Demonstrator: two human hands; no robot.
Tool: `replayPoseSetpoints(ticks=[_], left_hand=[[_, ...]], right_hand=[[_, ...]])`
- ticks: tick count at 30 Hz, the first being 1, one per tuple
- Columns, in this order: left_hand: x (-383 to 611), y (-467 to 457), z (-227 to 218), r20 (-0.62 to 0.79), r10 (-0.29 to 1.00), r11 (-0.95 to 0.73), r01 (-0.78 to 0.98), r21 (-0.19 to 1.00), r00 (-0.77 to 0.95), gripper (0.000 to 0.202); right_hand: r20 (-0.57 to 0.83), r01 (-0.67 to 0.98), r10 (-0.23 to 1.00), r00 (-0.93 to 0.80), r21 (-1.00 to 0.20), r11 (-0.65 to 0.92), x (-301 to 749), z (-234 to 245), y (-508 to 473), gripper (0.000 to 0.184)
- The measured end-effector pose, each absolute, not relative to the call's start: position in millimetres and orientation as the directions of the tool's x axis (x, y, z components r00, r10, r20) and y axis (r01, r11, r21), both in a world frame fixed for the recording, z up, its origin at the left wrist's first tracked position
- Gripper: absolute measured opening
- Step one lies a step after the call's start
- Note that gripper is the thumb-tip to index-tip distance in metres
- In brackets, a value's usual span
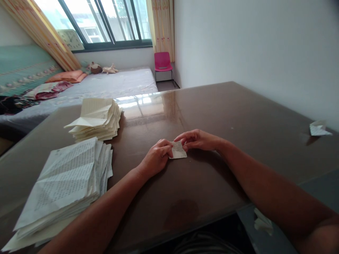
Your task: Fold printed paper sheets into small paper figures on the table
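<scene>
Daylight enters a dark-framed window [107,21], far left, between yellow curtains [162,28]. Below it lies a bed [129,78]; a pink chair [162,62] stands in the far corner beside a white wall [243,42] on the right. The glossy brown surface [212,113], near, mirrors the window.

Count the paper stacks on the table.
2. Cream stack at the table's left, toward the bed; white stack nearer the person, partly covered by the left forearm. No other stack shows, though some tabletop is hidden.
</scene>
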State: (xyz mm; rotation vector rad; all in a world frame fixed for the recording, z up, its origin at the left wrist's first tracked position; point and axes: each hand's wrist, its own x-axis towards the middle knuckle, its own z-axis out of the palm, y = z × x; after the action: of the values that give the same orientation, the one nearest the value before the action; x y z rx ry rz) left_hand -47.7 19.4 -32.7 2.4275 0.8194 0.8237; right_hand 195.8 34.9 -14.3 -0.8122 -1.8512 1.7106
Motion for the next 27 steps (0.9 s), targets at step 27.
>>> replayPoseSetpoints(ticks=[27], left_hand=[[-40.2,12.5,-25.1,0.397,0.819,-0.573,0.562,0.596,0.415,0.017]], right_hand=[[0.055,0.178,0.870,-0.491,-0.971,0.162,170.5,-21.4,23.0,0.075]])
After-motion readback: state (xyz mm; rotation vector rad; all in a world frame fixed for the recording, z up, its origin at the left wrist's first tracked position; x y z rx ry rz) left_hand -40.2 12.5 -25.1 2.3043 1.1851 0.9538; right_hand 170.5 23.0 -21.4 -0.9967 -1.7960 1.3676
